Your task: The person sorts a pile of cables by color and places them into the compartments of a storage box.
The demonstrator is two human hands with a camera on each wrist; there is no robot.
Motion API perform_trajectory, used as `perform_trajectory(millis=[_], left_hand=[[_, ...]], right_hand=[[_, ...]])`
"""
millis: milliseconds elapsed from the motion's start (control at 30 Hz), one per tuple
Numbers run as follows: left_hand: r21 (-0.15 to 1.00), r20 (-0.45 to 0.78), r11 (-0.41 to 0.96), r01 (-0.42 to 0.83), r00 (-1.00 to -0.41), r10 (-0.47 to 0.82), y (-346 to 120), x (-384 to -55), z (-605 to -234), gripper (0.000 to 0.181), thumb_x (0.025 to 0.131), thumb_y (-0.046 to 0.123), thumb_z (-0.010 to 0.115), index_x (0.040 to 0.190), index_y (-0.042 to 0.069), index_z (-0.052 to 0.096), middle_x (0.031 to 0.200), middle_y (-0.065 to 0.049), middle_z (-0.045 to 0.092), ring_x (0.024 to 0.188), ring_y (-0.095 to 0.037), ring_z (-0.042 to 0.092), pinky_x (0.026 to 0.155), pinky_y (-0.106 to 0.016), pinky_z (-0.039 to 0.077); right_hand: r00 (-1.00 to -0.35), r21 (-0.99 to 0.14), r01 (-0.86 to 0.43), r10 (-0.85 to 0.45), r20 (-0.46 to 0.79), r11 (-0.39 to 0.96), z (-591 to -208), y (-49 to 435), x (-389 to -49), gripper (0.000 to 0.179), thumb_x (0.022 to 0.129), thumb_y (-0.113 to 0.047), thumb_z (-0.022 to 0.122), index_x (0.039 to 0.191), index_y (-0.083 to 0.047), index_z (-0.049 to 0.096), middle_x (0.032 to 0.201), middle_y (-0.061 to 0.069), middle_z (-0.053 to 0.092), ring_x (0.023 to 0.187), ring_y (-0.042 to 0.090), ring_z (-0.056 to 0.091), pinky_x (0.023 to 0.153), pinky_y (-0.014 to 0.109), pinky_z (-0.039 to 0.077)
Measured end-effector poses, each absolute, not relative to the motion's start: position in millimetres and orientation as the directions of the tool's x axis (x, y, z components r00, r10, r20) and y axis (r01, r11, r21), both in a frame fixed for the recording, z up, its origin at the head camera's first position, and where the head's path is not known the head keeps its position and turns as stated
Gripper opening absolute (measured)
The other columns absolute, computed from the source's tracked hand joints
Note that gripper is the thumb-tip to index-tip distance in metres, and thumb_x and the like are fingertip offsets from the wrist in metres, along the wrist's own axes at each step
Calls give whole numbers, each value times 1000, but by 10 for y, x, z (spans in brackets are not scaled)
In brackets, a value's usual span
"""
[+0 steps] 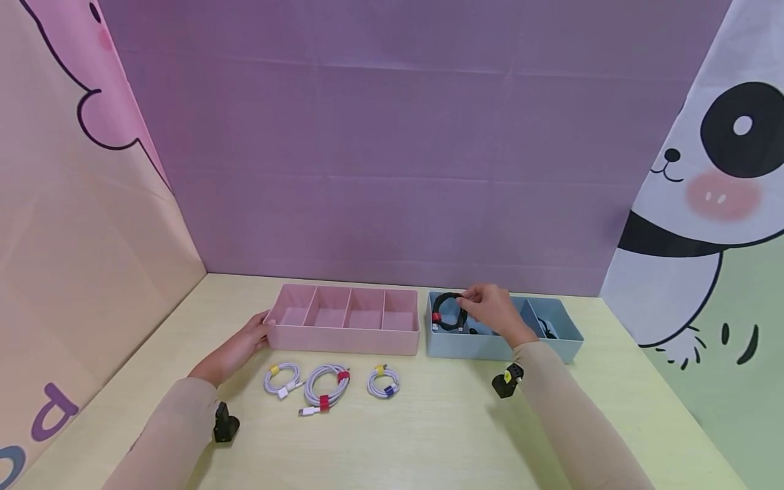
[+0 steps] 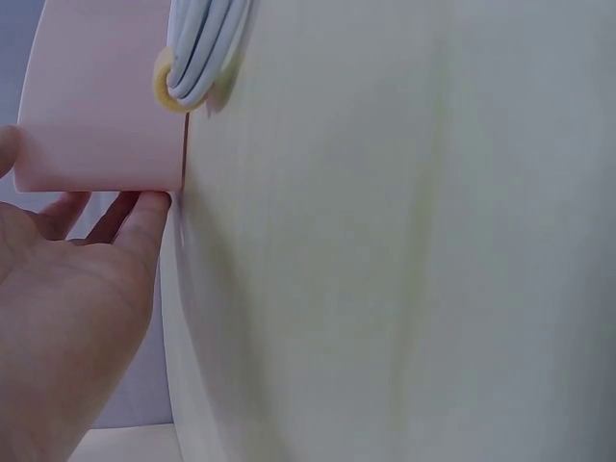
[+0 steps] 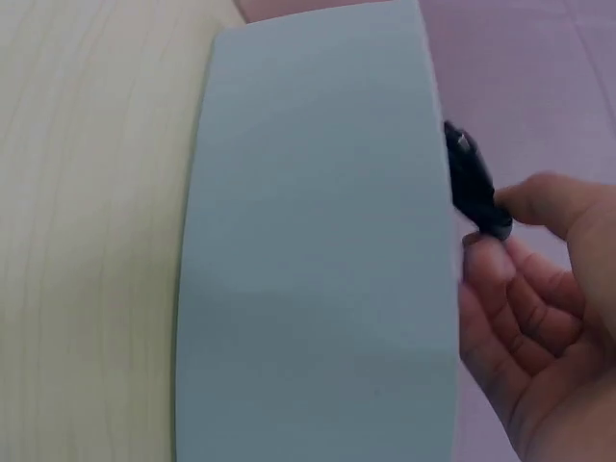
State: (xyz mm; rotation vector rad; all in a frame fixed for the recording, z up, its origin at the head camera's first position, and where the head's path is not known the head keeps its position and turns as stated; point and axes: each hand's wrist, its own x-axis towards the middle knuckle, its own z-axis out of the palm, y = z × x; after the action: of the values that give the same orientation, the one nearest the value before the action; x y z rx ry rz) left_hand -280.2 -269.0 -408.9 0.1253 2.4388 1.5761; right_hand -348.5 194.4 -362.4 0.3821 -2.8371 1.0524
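Observation:
At the left end of a pink divided organizer box (image 1: 345,340), my left hand (image 1: 248,337) grips the end wall. In the left wrist view its fingertips press the outside of that wall and the thumb lies at the top rim. My right hand (image 1: 493,312) pinches a black coiled cable (image 1: 449,327) with a red tie between thumb and fingers. This coil is at the left part of the blue divided box (image 1: 468,349), overlapping its rim. In the right wrist view the box's front wall hides the coil's lower part.
In front of the pink box lie three white coiled cables: one with a yellow tie (image 1: 283,381), a larger one with red ties (image 1: 327,390), and one with yellow and blue ties (image 1: 383,382). Another black cable (image 1: 547,329) lies in the blue box's right compartment. A purple backdrop (image 1: 392,170) stands behind.

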Motion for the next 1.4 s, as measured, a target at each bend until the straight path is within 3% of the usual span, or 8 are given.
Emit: perform_trajectory(millis=[167, 1400], left_hand=[[907, -146, 417, -50, -969, 200, -2680, -2790, -4075, 86, 90, 62, 31, 146, 9, -5, 150, -19, 1, 134, -37, 13, 108, -48, 16], [923, -135, 382, -45, -968, 211, -2685, -2825, -4102, 79, 94, 54, 30, 146, 6, -4, 149, -20, 3, 133, -37, 18, 108, -48, 15]], right_hand=[[-963, -599, -266, -182, 199, 755, -3642, 1949, -3497, 24, 89, -30, 59, 102, -11, 66, 88, 3, 64, 70, 15, 58, 59, 32, 51], [-949, -630, -313, -222, 222, 711, -3612, 1863, -3233, 19, 87, -31, 62, 99, -17, 66, 86, -3, 63, 72, 14, 56, 59, 29, 49]])
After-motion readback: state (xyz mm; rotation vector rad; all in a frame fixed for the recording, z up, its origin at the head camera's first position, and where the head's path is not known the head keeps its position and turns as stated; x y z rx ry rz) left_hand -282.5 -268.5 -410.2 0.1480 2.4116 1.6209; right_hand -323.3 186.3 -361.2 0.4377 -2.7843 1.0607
